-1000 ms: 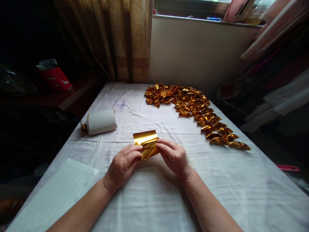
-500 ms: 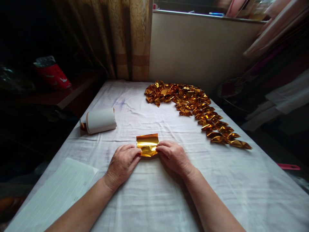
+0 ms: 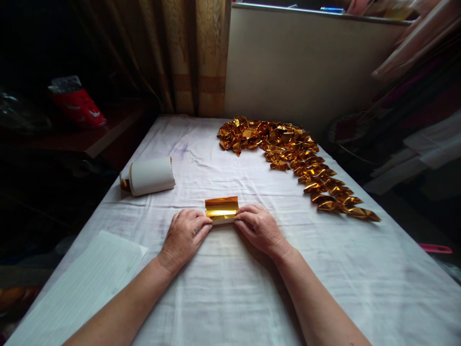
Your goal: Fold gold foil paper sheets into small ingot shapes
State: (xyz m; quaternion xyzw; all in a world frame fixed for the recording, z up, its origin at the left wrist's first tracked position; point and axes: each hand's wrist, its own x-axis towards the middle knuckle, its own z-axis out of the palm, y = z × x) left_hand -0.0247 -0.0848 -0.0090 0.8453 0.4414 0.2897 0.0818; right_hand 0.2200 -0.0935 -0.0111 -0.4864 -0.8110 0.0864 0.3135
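A small sheet of shiny gold foil paper (image 3: 222,205) is held just above or on the cloth in the middle of the table. My left hand (image 3: 185,233) pinches its near left corner between thumb and fingers. At the near right corner, my right hand (image 3: 260,229) pinches it the same way. The near edge is turned up into a narrow strip whose pale back shows. Beyond the hands to the right lies a long pile of folded gold foil pieces (image 3: 284,144), curving from the far edge toward the right side.
A white roll (image 3: 153,176) with gold foil inside lies on its side at the left of the white-covered table (image 3: 223,288). A lined paper sheet (image 3: 97,274) lies near left. A red container (image 3: 79,106) stands on a side shelf. Clothes hang at right.
The near edge of the gold foil paper has been folded up, so the sheet looks shorter and a pale strip shows. Both hands keep their pinch. The view has shifted slightly.
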